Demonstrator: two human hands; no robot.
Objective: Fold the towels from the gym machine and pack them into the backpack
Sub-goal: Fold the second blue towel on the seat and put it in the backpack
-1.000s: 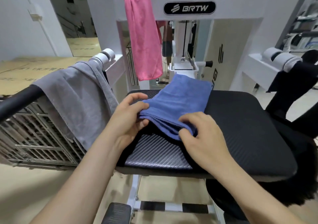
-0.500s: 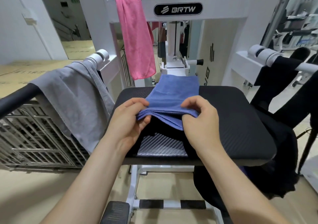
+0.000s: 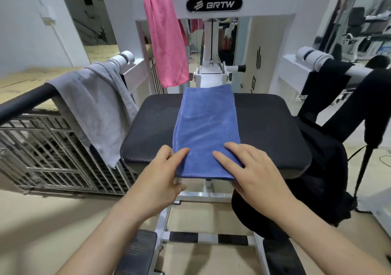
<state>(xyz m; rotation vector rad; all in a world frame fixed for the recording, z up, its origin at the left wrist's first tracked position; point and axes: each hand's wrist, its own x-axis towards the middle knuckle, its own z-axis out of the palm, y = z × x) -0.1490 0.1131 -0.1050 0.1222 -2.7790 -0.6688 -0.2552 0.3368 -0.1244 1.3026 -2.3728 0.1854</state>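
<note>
A: status on the blue towel [image 3: 206, 131]?

B: Folded into a long strip, lying flat down the middle of the black seat pad [image 3: 264, 126]. Far end runs past the back edge of the pad, near end hangs slightly over the front edge.

A: hands?

B: Left hand [image 3: 163, 173] sits at the near-left corner, fingers out flat, index and middle resting on the cloth. Right hand [image 3: 251, 169] is flat on the near-right part, palm down, fingers spread. Neither grip is closed: both hands are pressing on top of the towel, nothing pinched or lifted.

A: other towels?

B: 2 more on the machine. Pink towel [image 3: 167, 40] draped over the white crossbar [image 3: 264, 2], left of the BRTW badge [image 3: 214, 4], hanging straight down behind the pad. Grey towel [image 3: 95, 107] slung over the left arm bar [image 3: 25, 103], just beside the pad's left edge, its lower corner hanging below pad level.

A: backpack?

B: Black backpack [image 3: 317, 179] hangs off the right side of the seat, touching the pad's right edge and dropping below it. Can't tell whether it's open, it all reads as 1 dark mass. More black fabric [image 3: 325, 80] is draped over the right arm bar above it.
</note>
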